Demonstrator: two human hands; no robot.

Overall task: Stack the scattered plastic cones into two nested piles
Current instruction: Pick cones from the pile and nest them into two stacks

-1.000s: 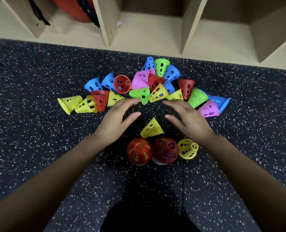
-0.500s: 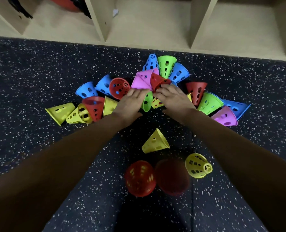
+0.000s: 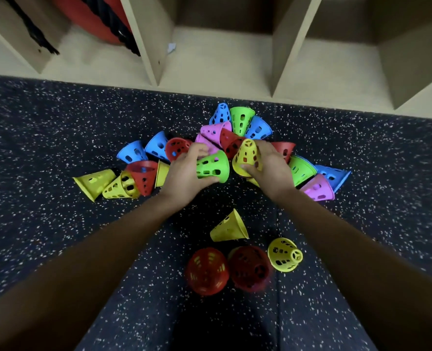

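A green cone (image 3: 213,167) is being gripped by the left hand (image 3: 184,173) just left of the frame's centre, with the fingers curled over its narrow end and the thumb under its wide rim. A held yellow cone (image 3: 247,155) is being clasped by the right hand (image 3: 273,171) just right of centre, tip up, fingers wrapped behind it. Both are being held over the scattered cones (image 3: 139,173), which are lying in a band across the middle of the speckled floor (image 3: 58,236). Two red cones (image 3: 207,271), blurred, are being left side by side at lower centre, with a tipped yellow cone (image 3: 228,228) above them.
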